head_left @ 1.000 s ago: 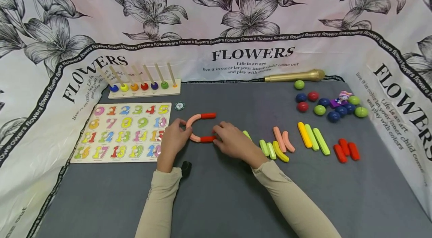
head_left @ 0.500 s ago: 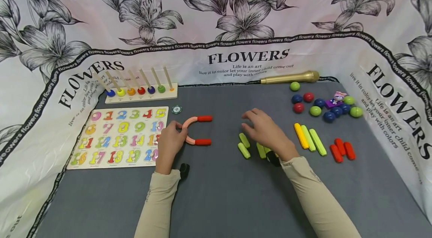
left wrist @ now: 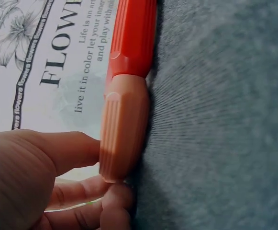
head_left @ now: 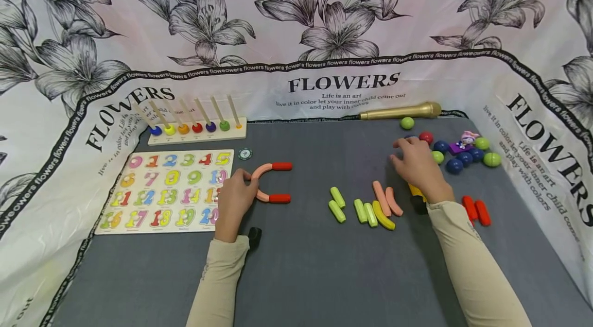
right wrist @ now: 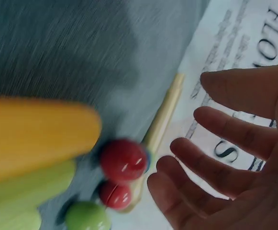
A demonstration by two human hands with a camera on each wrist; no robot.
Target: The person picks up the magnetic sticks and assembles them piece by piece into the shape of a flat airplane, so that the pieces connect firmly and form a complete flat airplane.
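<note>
My left hand (head_left: 236, 202) pinches the curved side of a U-shaped chain of plastic sticks, with a pink bend (head_left: 262, 196) and red ends (head_left: 281, 167) pointing right. In the left wrist view, thumb and fingers grip a pink piece (left wrist: 123, 127) joined to a red one (left wrist: 134, 38). My right hand (head_left: 423, 170) holds nothing and hovers over a yellow stick (right wrist: 38, 136); its fingers are loosely bent. Two long green sticks (right wrist: 33, 187) beside the yellow one are hidden by this hand in the head view. Balls, such as a red one (right wrist: 124, 160), are close to the fingers.
Short green sticks (head_left: 337, 212), pink sticks (head_left: 380, 197) and a curved yellow one (head_left: 384, 217) are mid-table. Red sticks (head_left: 483, 212) lie right. A gold microphone (head_left: 400, 110) and purple-based figurine (head_left: 465, 140) are at the back. Left are a number board (head_left: 179, 187), peg stand (head_left: 199, 136) and chip (head_left: 245, 153).
My right hand has left the lower red end of the chain and swung right, past the short sticks, to the long yellow stick. The left hand keeps hold of the chain.
</note>
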